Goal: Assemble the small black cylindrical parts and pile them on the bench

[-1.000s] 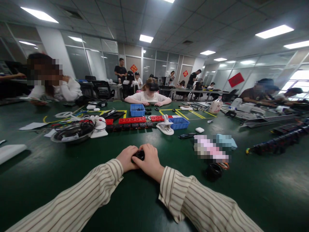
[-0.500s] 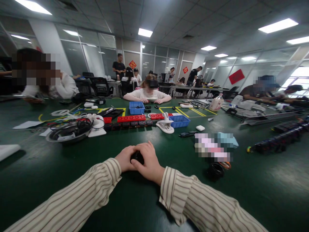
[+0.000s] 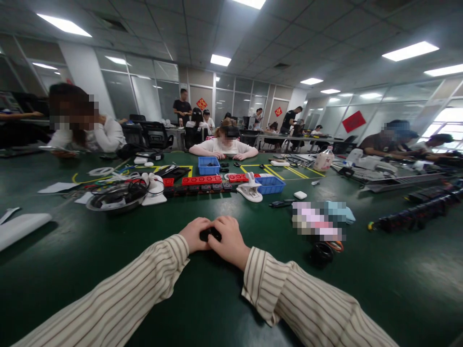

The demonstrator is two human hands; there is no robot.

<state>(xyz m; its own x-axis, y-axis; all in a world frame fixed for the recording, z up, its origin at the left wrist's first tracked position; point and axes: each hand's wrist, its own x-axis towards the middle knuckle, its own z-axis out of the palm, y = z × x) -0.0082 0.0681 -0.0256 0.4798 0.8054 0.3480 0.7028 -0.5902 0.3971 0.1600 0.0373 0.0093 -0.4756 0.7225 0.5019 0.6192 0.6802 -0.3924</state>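
Black object (image 3: 210, 234): located at the near middle of the worktop (image 3: 202, 299), between the two hands. Visible part is a small dark patch facing up and toward the wearer; the remainder is covered by fingers. Long axis and pointing direction cannot be determined.

Left hand (image 3: 196, 234): part closed, fingers curved around the object's left side. Right hand (image 3: 230, 241): likewise part closed, gripping the right side, thumb across the near face. The hands meet at the far side.

Containers: the farther blue bin (image 3: 209, 170) holds small dark items, not identifiable. The nearer blue bin (image 3: 272, 189) stands beside a white clip (image 3: 250, 189); contents cannot be made out. The metal bowl (image 3: 103, 208), left, holds tangled black cable (image 3: 133, 189).
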